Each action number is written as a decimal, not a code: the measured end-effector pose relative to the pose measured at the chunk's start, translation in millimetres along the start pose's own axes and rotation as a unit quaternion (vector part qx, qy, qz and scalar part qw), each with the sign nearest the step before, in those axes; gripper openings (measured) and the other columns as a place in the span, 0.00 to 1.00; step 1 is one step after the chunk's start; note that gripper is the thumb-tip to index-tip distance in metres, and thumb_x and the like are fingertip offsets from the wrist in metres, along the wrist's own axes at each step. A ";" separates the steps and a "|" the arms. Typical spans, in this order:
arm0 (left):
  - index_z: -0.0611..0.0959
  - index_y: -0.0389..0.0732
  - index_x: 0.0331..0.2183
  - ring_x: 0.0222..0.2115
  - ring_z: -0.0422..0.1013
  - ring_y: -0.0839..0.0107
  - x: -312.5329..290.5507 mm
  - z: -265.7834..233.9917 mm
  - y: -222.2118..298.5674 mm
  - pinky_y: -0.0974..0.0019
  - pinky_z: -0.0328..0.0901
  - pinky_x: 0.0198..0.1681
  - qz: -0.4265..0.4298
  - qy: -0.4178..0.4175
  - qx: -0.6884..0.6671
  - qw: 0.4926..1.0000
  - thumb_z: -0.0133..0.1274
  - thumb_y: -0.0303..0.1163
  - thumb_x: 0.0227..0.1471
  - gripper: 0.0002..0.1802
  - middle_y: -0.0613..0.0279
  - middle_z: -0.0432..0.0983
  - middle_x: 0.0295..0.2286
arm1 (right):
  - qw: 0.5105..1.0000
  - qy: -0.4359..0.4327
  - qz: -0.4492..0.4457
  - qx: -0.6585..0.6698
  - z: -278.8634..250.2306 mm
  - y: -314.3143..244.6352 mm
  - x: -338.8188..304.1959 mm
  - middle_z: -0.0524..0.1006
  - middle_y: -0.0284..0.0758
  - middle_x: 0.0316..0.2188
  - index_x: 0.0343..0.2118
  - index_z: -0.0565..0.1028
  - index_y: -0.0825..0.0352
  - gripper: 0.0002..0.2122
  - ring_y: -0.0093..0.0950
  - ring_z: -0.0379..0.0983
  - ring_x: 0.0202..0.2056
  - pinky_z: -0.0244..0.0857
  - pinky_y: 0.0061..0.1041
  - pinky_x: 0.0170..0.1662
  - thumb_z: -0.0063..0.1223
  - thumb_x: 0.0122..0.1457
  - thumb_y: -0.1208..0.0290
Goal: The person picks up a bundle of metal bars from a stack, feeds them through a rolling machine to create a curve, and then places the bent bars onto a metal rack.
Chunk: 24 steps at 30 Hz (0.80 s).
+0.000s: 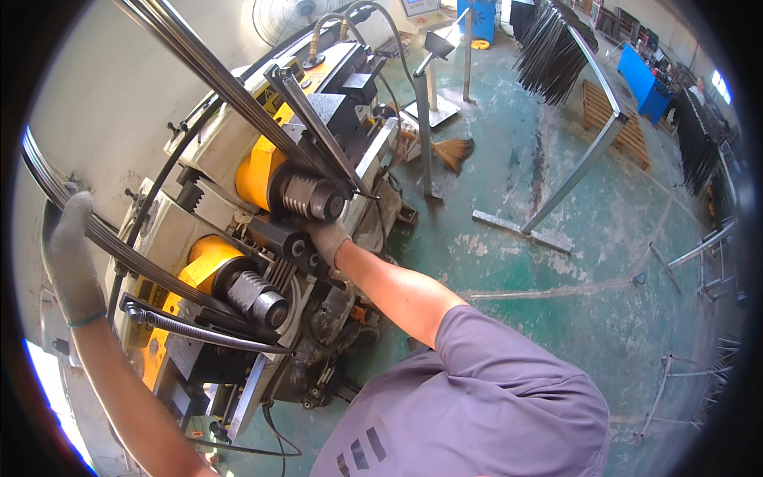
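My left hand [73,258], in a grey knit glove, is closed around a bundle of thin metal rods [119,248] near the left edge; its thumb lies over them and the other fingers are partly hidden. These rods run down to the lower ribbed roller [258,297] of a yellow and cream machine [213,253]. A second bundle of rods [226,75] comes from the top and meets the upper ribbed roller [311,197]. My right hand [328,240], also gloved, reaches in just below that upper roller. Its fingers are hidden behind the machine parts.
Dark hoses [163,171] cross the machine, and a fan [290,17] stands behind it. A broom head [455,153] lies by a metal post [424,135]. Dark rods hang on a metal rack [576,171] at right. A wooden pallet [616,123] lies farther back.
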<state>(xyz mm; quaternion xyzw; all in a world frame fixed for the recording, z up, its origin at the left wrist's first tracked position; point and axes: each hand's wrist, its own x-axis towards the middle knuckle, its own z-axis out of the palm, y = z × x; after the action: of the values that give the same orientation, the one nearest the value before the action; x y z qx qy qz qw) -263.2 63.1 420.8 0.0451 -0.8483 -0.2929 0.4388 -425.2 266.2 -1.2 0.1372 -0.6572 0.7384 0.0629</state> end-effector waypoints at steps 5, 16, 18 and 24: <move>0.86 0.37 0.44 0.41 0.73 0.74 2.4 -0.9 0.2 0.68 0.66 0.52 0.009 -0.020 0.023 0.999 0.56 0.34 0.64 0.12 0.68 0.78 0.37 | 0.996 -0.011 -0.038 -0.074 3.3 20.3 2.3 0.84 0.40 0.47 0.54 0.81 0.68 0.20 0.30 0.82 0.46 0.74 0.31 0.51 0.66 0.61 0.63; 0.81 0.37 0.34 0.34 0.67 0.77 -9.1 4.7 25.7 0.70 0.63 0.43 -0.057 0.015 0.066 0.996 0.53 0.29 0.61 0.06 0.70 0.71 0.31 | 0.996 -0.003 -0.052 -0.078 1.2 10.2 0.5 0.84 0.40 0.48 0.54 0.81 0.67 0.21 0.29 0.81 0.48 0.72 0.30 0.53 0.66 0.62 0.62; 0.81 0.36 0.34 0.33 0.67 0.77 -13.5 4.6 22.9 0.70 0.63 0.43 -0.053 0.024 0.046 0.997 0.52 0.28 0.61 0.06 0.70 0.71 0.31 | 0.995 -0.004 -0.044 -0.092 -2.5 7.2 0.6 0.85 0.39 0.48 0.54 0.81 0.67 0.20 0.29 0.81 0.48 0.73 0.30 0.52 0.65 0.62 0.63; 0.81 0.36 0.36 0.33 0.71 0.76 -36.0 -21.8 -3.8 0.71 0.65 0.42 -0.067 -0.094 -0.008 0.993 0.55 0.27 0.59 0.05 0.66 0.73 0.31 | 0.956 -0.024 0.181 0.231 -8.9 -25.9 -16.7 0.84 0.37 0.42 0.47 0.81 0.71 0.14 0.29 0.82 0.39 0.75 0.30 0.42 0.65 0.58 0.79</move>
<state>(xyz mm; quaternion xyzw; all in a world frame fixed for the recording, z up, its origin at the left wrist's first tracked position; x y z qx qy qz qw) -225.0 62.0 402.5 0.0708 -0.8785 -0.3310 0.3372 -403.3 279.8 17.9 0.0440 -0.4836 0.8657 -0.1212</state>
